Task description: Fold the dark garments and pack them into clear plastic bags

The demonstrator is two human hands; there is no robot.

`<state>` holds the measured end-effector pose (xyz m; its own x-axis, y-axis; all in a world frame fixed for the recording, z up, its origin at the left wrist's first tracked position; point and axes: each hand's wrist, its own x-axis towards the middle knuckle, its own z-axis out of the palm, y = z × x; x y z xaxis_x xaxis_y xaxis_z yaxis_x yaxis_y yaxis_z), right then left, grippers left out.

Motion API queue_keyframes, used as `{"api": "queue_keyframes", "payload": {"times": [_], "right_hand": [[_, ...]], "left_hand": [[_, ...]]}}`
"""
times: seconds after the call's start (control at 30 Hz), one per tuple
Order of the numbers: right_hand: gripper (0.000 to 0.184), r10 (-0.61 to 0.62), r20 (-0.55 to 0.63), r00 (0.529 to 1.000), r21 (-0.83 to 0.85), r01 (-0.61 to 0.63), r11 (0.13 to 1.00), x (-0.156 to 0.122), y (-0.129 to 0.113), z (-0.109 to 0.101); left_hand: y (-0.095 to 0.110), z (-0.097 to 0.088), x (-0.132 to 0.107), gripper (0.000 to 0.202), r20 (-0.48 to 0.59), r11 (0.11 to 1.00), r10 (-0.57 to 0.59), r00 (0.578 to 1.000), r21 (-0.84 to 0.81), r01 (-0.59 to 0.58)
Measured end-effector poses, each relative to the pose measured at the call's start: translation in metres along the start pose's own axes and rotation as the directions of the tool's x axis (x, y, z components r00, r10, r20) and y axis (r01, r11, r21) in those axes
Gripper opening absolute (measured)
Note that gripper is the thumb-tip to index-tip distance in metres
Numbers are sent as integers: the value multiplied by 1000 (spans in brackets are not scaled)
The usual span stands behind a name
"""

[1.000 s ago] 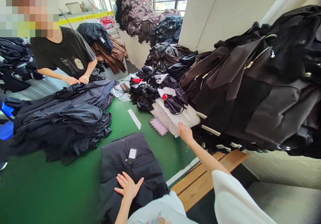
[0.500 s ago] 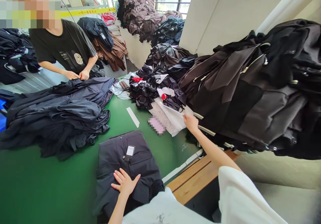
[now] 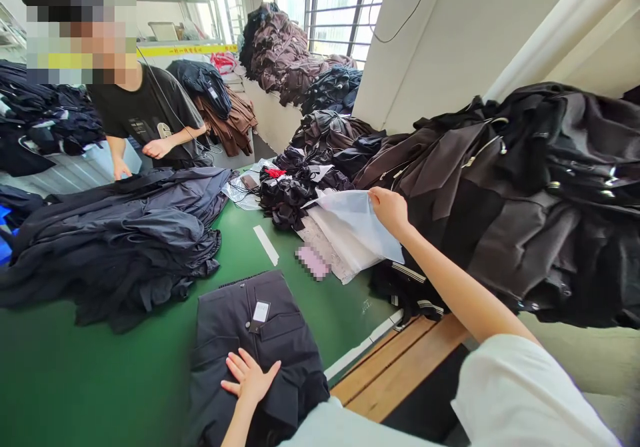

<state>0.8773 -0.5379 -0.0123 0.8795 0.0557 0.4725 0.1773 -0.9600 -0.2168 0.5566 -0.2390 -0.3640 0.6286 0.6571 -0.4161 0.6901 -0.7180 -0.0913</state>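
1. So, the left hand (image 3: 250,379) lies flat with fingers spread on the folded dark garment (image 3: 255,347), pressing its lower part and gripping nothing.
2. That garment sits on the green table (image 3: 75,373) at the near edge, and a small white hang tag (image 3: 261,311) shows on it just above the hand.
3. The right hand (image 3: 391,210) is up off the table, to the right of and beyond the garment, fingers pinched on the top corner of a clear plastic bag (image 3: 357,223). The bag hangs lifted, its lower end draping onto the stack of bags (image 3: 333,250) lying on the table.
4. Just past the garment there's a white strip (image 3: 266,245) flat on the green, and a blurred pinkish patch (image 3: 313,262) by the bag stack.
5. Left of the garment is a big heap of dark blue-grey clothes (image 3: 120,240), well apart from it.
6. Right of the garment, past the table edge and a wooden bench (image 3: 395,360), a huge pile of black and brown clothes (image 3: 525,207) looms, close behind the right hand.
7. Across the table from the garment, a person in a black T-shirt (image 3: 145,110) stands with one hand (image 3: 121,169) on the blue-grey heap and the other hand (image 3: 156,148) held in front of the chest.
8. Small black bundles with red bits (image 3: 287,190) lie beyond the bag stack.
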Motion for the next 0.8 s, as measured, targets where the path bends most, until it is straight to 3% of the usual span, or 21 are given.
{"api": "queue_keyframes", "payload": {"times": [0.1,0.17,0.2,0.23,0.27,0.3,0.33,0.37,0.4,0.43,0.47,0.5,0.53,0.57,0.73,0.8], "right_hand": [[25,-83,-137,987,111,98,989,-20,-22,-53],[20,-132,-202,970,196,172,965,-48,-40,-94],[17,-164,-215,963,232,214,949,-66,-51,-113],[15,-208,-217,954,260,261,930,-85,-62,-131],[14,-259,-210,943,281,312,908,-105,-74,-147],[14,-314,-198,928,297,362,883,-125,-86,-159],[14,-369,-186,910,312,411,856,-143,-99,-169],[14,-418,-176,891,328,454,829,-160,-111,-176],[14,-456,-168,874,344,486,804,-174,-123,-181],[14,-484,-158,861,364,507,781,-186,-134,-184],[13,-504,-146,851,389,518,762,-197,-143,-185],[13,-517,-128,846,417,519,746,-206,-152,-185],[13,-525,-101,845,449,509,734,-214,-159,-184],[13,-530,-69,845,481,493,725,-221,-166,-182],[16,-553,13,833,581,444,683,-247,-188,-175],[15,-582,5,813,589,468,659,-255,-195,-174]], "left_hand": [[-2,-34,-4,107,97,999,16,995,-51,-11],[-3,-84,-13,83,229,980,168,959,-145,-137],[-3,-116,-21,66,289,930,347,892,-230,-288],[-3,-152,-31,50,239,804,569,787,-366,-469],[-3,-189,-45,43,92,645,710,698,-484,-592],[-3,-227,-61,42,-122,480,764,634,-551,-683],[-3,-263,-79,41,-357,333,741,569,-540,-773],[-5,-295,-97,37,-571,206,679,461,-455,-867],[-7,-324,-114,33,-707,97,634,314,-330,-939],[-11,-347,-129,30,-785,-3,596,170,-213,-977],[-15,-365,-142,28,-794,-81,604,64,-141,-987],[-19,-379,-152,24,-772,-143,635,-2,-116,-983],[-24,-387,-159,21,-729,-190,684,-31,-137,-972],[-30,-391,-163,21,-670,-214,742,-29,-196,-957],[-63,-387,-167,24,-438,-140,891,119,-515,-845],[-75,-385,-166,24,-387,-109,910,149,-570,-815]]}}
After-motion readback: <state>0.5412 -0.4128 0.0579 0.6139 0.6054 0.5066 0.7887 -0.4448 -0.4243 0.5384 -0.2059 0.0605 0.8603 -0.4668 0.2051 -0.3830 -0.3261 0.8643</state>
